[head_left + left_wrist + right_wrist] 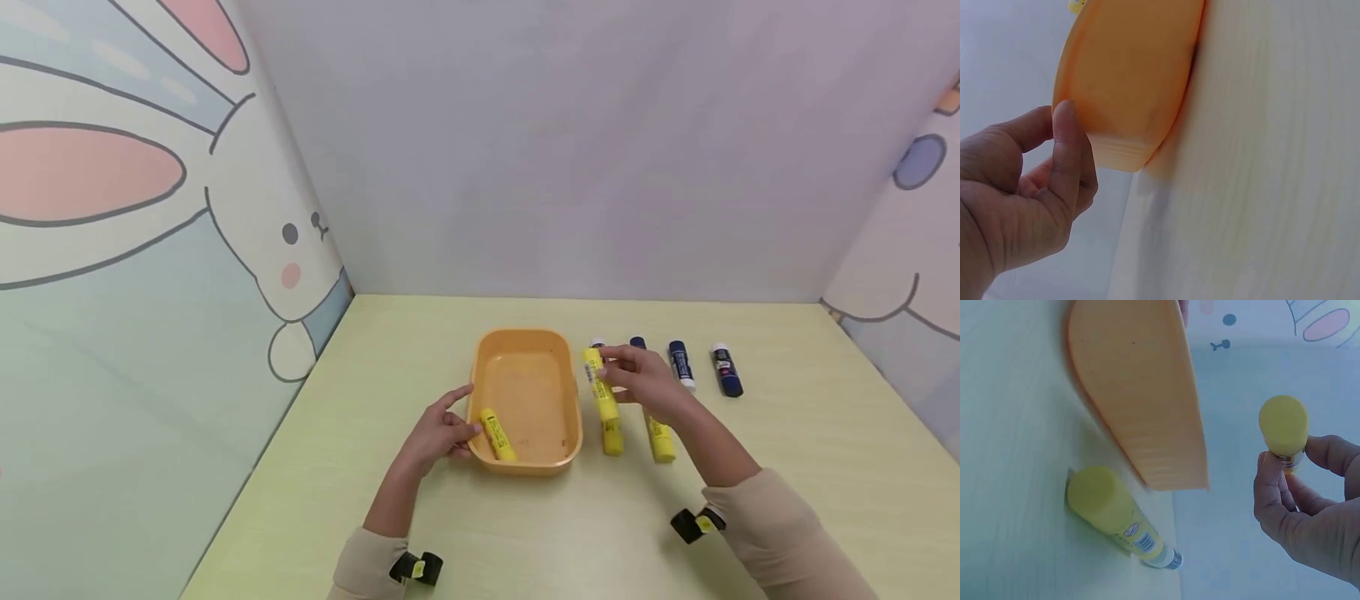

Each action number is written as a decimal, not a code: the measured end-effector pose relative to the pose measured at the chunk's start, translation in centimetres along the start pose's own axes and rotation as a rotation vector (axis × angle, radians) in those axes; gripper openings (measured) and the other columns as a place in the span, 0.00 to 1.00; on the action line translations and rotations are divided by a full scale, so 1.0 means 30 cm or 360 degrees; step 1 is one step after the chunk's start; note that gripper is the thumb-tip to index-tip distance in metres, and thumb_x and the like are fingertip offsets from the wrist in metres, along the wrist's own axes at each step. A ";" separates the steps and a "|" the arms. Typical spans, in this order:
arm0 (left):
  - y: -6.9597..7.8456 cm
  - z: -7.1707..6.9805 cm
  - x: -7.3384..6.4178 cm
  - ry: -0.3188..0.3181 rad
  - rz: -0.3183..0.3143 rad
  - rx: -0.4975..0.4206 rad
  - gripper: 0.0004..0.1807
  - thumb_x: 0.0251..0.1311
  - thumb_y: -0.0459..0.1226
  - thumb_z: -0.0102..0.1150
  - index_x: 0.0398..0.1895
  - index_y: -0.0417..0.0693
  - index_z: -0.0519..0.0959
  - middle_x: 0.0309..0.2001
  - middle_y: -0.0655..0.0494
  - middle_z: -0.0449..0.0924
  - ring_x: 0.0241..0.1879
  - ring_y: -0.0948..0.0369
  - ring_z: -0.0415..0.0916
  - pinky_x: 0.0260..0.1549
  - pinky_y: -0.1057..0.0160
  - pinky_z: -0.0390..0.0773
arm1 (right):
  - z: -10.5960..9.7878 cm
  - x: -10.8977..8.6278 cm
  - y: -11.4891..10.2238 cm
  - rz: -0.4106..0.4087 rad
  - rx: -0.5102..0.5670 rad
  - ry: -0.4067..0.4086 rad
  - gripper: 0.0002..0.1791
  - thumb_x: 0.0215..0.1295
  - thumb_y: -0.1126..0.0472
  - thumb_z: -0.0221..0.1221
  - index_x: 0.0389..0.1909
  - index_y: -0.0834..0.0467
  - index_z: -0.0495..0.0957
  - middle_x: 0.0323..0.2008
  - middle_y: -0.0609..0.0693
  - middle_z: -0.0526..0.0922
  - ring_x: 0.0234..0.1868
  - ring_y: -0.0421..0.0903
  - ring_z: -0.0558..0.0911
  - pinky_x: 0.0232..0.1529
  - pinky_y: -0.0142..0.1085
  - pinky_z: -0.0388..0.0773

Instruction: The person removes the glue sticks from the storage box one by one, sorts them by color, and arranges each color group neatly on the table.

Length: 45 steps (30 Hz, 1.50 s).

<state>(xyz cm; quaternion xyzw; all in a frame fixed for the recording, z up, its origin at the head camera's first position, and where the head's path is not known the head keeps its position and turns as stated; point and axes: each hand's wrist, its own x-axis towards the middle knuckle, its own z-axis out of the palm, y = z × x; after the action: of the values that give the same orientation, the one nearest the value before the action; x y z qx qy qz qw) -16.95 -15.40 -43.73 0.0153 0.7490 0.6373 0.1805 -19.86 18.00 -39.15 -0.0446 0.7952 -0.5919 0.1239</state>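
Note:
My left hand (438, 429) pinches the left rim of an orange plastic tray (528, 328) between thumb and fingers; the left wrist view shows the grip at the tray's wall (1129, 75). Inside the tray, at its near left corner, lies a yellow glue stick (498, 435). To the right of the tray, my right hand (647, 382) holds another yellow glue stick (601, 385) above the table. The right wrist view shows that raised stick's round end (1283, 422) between thumb and fingers. Beneath it a yellow glue stick (612, 437) lies on the table, partly hidden.
Another yellow glue stick (662, 440) lies right of the tray, partly behind the right hand. Farther right are a dark blue glue stick with a white end (681, 364) and a dark blue one (727, 371). Walls with printed rabbits border the pale table (405, 333).

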 end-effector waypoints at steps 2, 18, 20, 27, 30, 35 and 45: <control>-0.009 -0.002 0.006 0.0009 -0.0002 -0.0002 0.38 0.54 0.29 0.62 0.69 0.49 0.59 0.25 0.47 0.72 0.16 0.60 0.73 0.21 0.57 0.80 | -0.010 -0.022 0.006 -0.0015 0.0003 0.0056 0.28 0.65 0.59 0.56 0.64 0.64 0.62 0.46 0.61 0.70 0.42 0.51 0.75 0.40 0.40 0.79; 0.000 0.009 0.011 0.0020 -0.0028 -0.0022 0.37 0.55 0.29 0.62 0.69 0.51 0.60 0.26 0.47 0.73 0.16 0.60 0.74 0.22 0.57 0.80 | -0.119 -0.145 0.087 0.0072 0.0047 0.0349 0.32 0.67 0.55 0.54 0.67 0.65 0.57 0.48 0.57 0.66 0.41 0.39 0.72 0.41 0.32 0.78; 0.002 0.012 0.010 0.0018 -0.0026 -0.0029 0.38 0.55 0.29 0.62 0.69 0.52 0.60 0.26 0.47 0.72 0.16 0.60 0.74 0.22 0.57 0.80 | -0.137 -0.154 0.106 0.0091 0.0044 0.0375 0.33 0.66 0.55 0.54 0.67 0.66 0.57 0.48 0.56 0.66 0.41 0.38 0.72 0.40 0.32 0.78; 0.002 0.008 0.009 0.0035 -0.0038 -0.0025 0.38 0.54 0.29 0.62 0.69 0.52 0.60 0.26 0.47 0.72 0.16 0.60 0.73 0.22 0.56 0.80 | -0.188 -0.174 0.170 0.0172 -0.0015 0.0457 0.33 0.66 0.55 0.55 0.64 0.69 0.58 0.47 0.58 0.67 0.39 0.38 0.72 0.39 0.32 0.78; -0.001 0.005 0.011 0.0039 -0.0040 -0.0018 0.38 0.54 0.29 0.62 0.69 0.52 0.60 0.26 0.47 0.72 0.16 0.60 0.73 0.22 0.56 0.80 | -0.210 -0.179 0.201 0.0240 -0.0061 0.0474 0.34 0.66 0.54 0.55 0.64 0.70 0.58 0.47 0.58 0.68 0.37 0.39 0.72 0.37 0.32 0.78; -0.005 0.007 0.014 0.0042 -0.0049 -0.0016 0.37 0.55 0.29 0.61 0.69 0.53 0.61 0.27 0.47 0.72 0.16 0.60 0.74 0.22 0.56 0.80 | -0.251 -0.175 0.254 0.0343 -0.0108 0.0497 0.34 0.65 0.54 0.56 0.64 0.71 0.58 0.47 0.59 0.70 0.34 0.38 0.73 0.35 0.32 0.79; 0.002 0.010 0.010 0.0062 -0.0065 -0.0006 0.37 0.55 0.29 0.61 0.69 0.54 0.61 0.27 0.47 0.72 0.16 0.60 0.73 0.21 0.57 0.80 | -0.294 -0.159 0.328 0.0492 -0.0297 0.0492 0.30 0.63 0.59 0.57 0.59 0.74 0.62 0.39 0.59 0.72 0.30 0.44 0.73 0.27 0.34 0.77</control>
<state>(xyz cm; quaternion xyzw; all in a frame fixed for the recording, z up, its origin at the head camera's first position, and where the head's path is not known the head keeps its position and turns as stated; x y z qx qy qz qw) -17.14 -15.02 -43.79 -0.0128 0.7514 0.6351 0.1787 -16.71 30.15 -45.47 0.1577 0.8533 -0.4897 0.0851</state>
